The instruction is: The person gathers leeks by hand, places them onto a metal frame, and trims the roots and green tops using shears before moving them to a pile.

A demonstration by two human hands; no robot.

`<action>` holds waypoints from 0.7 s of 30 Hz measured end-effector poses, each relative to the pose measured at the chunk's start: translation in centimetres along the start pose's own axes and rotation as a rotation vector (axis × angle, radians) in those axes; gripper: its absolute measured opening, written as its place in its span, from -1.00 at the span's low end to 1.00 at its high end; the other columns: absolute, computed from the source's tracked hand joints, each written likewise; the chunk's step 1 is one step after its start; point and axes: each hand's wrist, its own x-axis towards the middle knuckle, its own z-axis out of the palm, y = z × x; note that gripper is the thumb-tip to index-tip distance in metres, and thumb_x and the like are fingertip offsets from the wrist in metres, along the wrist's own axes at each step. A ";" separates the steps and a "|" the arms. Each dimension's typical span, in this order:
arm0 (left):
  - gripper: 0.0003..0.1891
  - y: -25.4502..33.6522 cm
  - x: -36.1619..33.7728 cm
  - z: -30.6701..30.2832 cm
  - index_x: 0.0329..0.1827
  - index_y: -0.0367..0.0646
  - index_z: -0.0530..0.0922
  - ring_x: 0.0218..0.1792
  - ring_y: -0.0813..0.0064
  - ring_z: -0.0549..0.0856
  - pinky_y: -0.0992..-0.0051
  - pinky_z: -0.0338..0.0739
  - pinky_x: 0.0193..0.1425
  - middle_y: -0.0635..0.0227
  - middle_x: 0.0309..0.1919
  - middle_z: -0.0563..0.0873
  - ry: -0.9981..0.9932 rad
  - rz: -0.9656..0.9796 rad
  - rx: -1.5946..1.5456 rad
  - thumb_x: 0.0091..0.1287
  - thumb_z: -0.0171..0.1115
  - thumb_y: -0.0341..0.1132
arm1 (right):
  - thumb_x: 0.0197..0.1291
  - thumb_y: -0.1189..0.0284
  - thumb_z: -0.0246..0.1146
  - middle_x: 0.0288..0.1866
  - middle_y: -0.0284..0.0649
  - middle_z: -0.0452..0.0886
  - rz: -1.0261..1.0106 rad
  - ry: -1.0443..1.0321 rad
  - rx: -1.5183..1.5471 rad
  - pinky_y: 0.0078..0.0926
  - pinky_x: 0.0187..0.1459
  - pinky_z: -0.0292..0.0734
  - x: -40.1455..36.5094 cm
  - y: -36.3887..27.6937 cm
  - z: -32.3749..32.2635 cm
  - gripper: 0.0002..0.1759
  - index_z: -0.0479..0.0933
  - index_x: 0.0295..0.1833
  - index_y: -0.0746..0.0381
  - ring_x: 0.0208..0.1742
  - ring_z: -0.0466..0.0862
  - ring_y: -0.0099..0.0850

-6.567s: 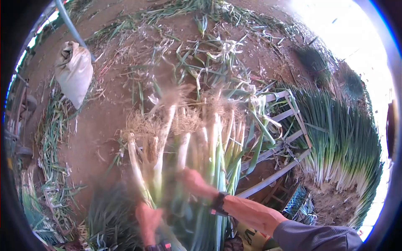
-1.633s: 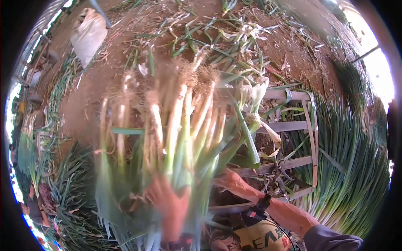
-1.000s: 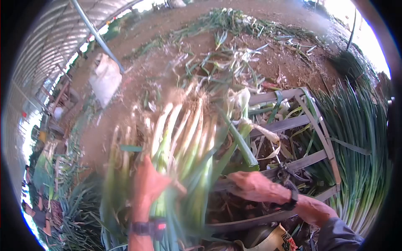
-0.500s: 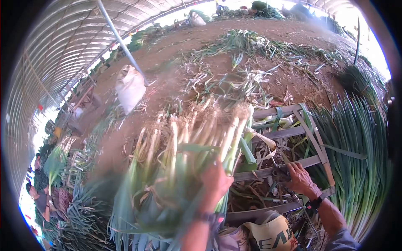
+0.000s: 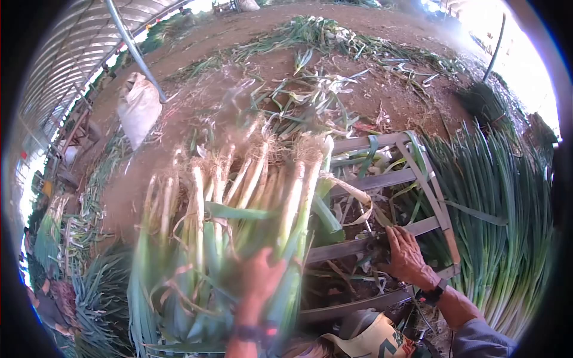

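Note:
Long green onions with white stems and rooty ends lie side by side in front of me, roots pointing away and green leaves towards me. My left hand is smeared by motion over their lower stems; whether it grips any cannot be told. On the right, my right hand is bent at the crossbar of a slatted frame. Its fingers curl around something dark and small that I cannot make out. A thin cord or hose shows below that wrist. Loose leaves and peelings lie under the frame.
A big heap of green onions lies right of the frame. Ahead, leaf waste covers the brown soil. A whitish sack stands by a metal pole. At the lower left are more onions and another person.
My view has shifted, so the scene sits further left and higher. My left hand has moved down the stems from near the rightmost onions. My right hand stays at the frame's crossbar.

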 end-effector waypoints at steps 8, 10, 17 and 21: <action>-0.60 4.5 -4.7 2.0 0.06 -0.12 0.61 0.05 0.14 0.55 0.07 0.48 0.11 0.24 -0.01 0.62 0.278 0.494 0.799 0.21 0.48 -0.19 | -0.12 0.18 0.60 0.37 0.14 0.44 -0.046 0.160 0.067 0.03 0.39 0.39 -5.2 0.6 1.1 0.08 0.31 0.48 0.45 0.39 0.42 0.11; -0.60 4.7 -5.2 3.0 0.04 -0.12 0.61 0.06 0.13 0.55 0.08 0.49 0.12 0.22 -0.01 0.62 0.218 0.513 0.846 0.22 0.48 -0.17 | -0.10 0.16 0.59 0.30 0.14 0.49 -0.016 0.152 0.100 0.01 0.33 0.43 -6.5 1.2 1.3 0.07 0.32 0.47 0.45 0.33 0.46 0.10; -0.57 6.2 -4.2 4.5 0.09 -0.17 0.59 0.04 0.00 0.63 0.05 0.60 0.10 0.10 -0.01 0.62 0.250 0.311 0.560 0.25 0.46 -0.16 | 0.00 0.10 0.58 0.02 0.13 0.61 0.039 0.094 0.200 -0.05 0.08 0.58 -8.6 2.4 -1.3 -0.01 0.37 0.44 0.44 0.08 0.62 0.06; -0.42 5.9 -3.3 6.3 0.26 -0.26 0.52 0.11 -0.08 0.69 0.09 0.59 0.23 -0.05 0.12 0.67 0.210 0.254 0.281 0.28 0.46 -0.11 | 0.01 0.09 0.57 -0.11 0.13 0.66 -0.106 0.025 0.444 -0.09 -0.10 0.65 -9.2 0.8 -4.9 -0.05 0.42 0.42 0.41 -0.12 0.71 0.07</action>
